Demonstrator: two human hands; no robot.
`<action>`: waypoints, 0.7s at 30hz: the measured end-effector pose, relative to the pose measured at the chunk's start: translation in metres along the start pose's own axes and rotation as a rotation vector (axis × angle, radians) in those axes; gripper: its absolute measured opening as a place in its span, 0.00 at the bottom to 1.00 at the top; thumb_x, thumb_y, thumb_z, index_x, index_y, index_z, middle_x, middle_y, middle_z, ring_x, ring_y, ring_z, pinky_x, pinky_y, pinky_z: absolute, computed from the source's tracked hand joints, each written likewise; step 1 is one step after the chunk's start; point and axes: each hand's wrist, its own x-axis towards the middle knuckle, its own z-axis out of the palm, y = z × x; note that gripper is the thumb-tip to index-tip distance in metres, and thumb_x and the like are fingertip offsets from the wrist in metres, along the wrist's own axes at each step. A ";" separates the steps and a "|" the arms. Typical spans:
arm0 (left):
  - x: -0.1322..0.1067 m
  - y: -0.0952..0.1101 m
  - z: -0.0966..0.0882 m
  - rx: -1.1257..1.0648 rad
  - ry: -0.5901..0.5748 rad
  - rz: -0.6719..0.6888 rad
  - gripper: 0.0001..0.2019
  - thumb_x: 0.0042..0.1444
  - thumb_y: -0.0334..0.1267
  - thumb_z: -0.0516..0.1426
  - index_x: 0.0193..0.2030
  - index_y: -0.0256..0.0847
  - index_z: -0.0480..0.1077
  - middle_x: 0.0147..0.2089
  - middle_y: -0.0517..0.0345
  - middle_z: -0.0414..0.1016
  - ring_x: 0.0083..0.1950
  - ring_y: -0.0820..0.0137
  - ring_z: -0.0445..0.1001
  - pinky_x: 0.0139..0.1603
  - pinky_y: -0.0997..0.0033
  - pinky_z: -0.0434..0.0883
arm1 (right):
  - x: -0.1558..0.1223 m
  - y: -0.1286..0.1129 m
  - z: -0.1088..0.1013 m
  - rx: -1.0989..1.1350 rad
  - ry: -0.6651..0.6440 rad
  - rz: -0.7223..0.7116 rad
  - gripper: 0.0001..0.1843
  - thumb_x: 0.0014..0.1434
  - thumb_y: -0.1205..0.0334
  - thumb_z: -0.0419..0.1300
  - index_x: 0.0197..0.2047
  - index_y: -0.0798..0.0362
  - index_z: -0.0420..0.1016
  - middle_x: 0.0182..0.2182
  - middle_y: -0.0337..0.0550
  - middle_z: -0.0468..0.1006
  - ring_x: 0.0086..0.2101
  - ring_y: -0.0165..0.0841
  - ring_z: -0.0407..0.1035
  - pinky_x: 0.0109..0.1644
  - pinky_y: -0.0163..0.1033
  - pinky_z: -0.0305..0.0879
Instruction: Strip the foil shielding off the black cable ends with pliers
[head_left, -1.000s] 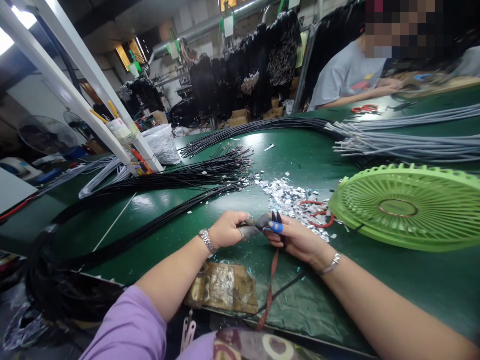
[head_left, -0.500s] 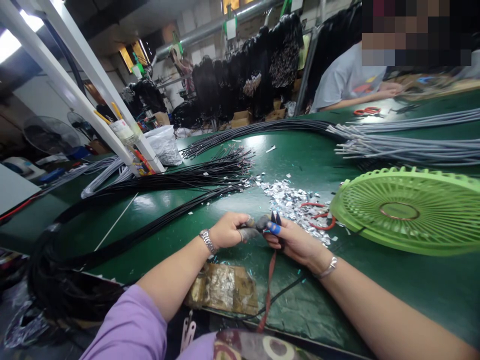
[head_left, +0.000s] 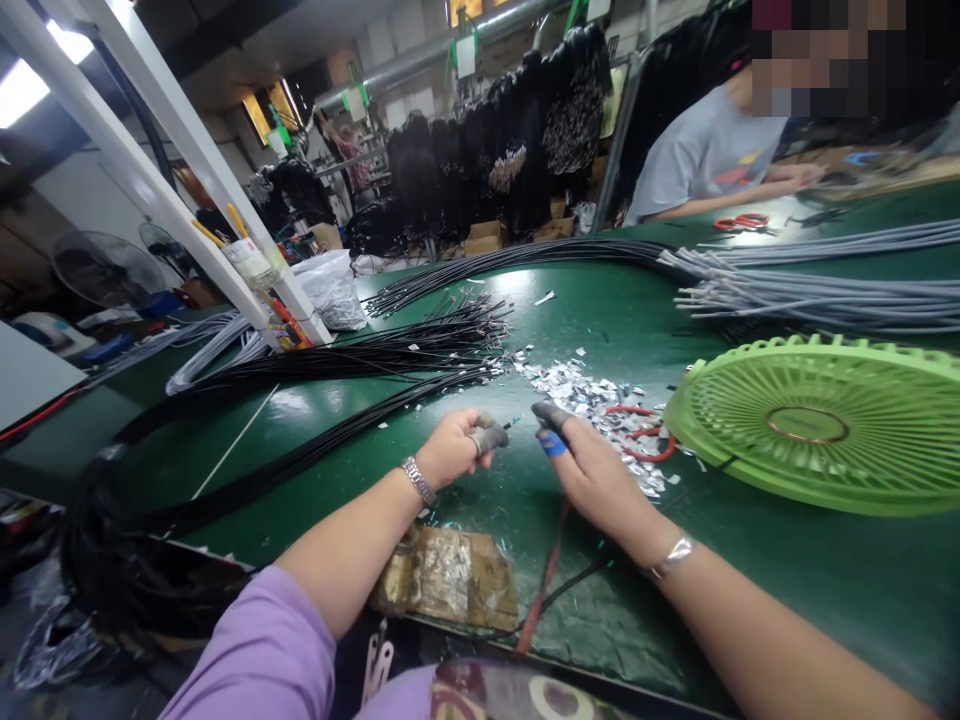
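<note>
My left hand (head_left: 463, 442), with grey finger covers, is closed in a pinch on a thin black cable (head_left: 510, 426); its short end sticks out to the right with a small bluish tip. A gap to the right, my right hand (head_left: 589, 462) has a dark cover on the index finger and blue tape on the thumb. Its lower fingers and palm are hidden, so what it holds does not show. A reddish strap (head_left: 550, 570) runs up from the table edge to beneath this hand. Silvery foil scraps (head_left: 577, 385) lie just beyond, with red-handled scissors (head_left: 641, 432) among them.
A green plastic basket (head_left: 862, 420) stands at right. Black cable bundles (head_left: 360, 345) cross the left side; grey cables (head_left: 817, 285) lie far right. A taped cardboard piece (head_left: 457, 578) sits near the front edge. White posts (head_left: 202, 190) rise at left. A co-worker (head_left: 705, 150) sits across the table.
My hands have come apart: the right hand has drawn away with its fingers extended. Dark pointed tips seen at the right hand earlier no longer show. The cable end now shows at my left fingertips.
</note>
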 end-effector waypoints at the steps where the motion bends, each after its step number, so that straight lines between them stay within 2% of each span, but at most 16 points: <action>1: 0.000 0.000 0.000 -0.005 0.008 0.000 0.20 0.46 0.54 0.59 0.29 0.37 0.63 0.15 0.68 0.62 0.12 0.82 0.54 0.14 0.80 0.50 | -0.001 -0.002 0.000 -0.023 -0.020 -0.025 0.18 0.63 0.53 0.47 0.48 0.54 0.70 0.37 0.51 0.76 0.39 0.41 0.71 0.43 0.45 0.68; 7: -0.001 0.002 0.001 0.031 0.020 0.004 0.20 0.46 0.54 0.60 0.28 0.37 0.63 0.15 0.69 0.62 0.12 0.82 0.54 0.14 0.80 0.50 | -0.004 -0.008 0.004 -0.036 -0.069 -0.061 0.12 0.61 0.56 0.49 0.38 0.51 0.72 0.31 0.47 0.76 0.33 0.39 0.71 0.37 0.42 0.68; 13: -0.001 0.002 0.001 0.049 0.024 0.002 0.21 0.46 0.55 0.60 0.27 0.38 0.62 0.15 0.68 0.62 0.12 0.82 0.54 0.13 0.80 0.51 | -0.003 -0.008 0.004 0.033 -0.051 -0.036 0.11 0.60 0.57 0.51 0.39 0.50 0.72 0.33 0.46 0.77 0.35 0.39 0.72 0.38 0.42 0.68; 18: -0.001 0.002 0.002 0.072 0.018 -0.011 0.21 0.45 0.55 0.60 0.26 0.38 0.61 0.14 0.69 0.61 0.12 0.81 0.54 0.13 0.80 0.51 | -0.004 -0.007 0.007 0.019 -0.070 -0.024 0.11 0.60 0.56 0.51 0.33 0.50 0.72 0.29 0.45 0.75 0.31 0.38 0.70 0.35 0.41 0.67; 21: -0.001 0.003 0.003 0.083 0.034 -0.036 0.20 0.46 0.54 0.60 0.26 0.39 0.61 0.14 0.69 0.61 0.11 0.82 0.54 0.13 0.80 0.50 | -0.004 -0.007 0.010 0.017 -0.063 -0.018 0.11 0.60 0.57 0.52 0.32 0.50 0.72 0.29 0.44 0.74 0.31 0.37 0.69 0.34 0.40 0.66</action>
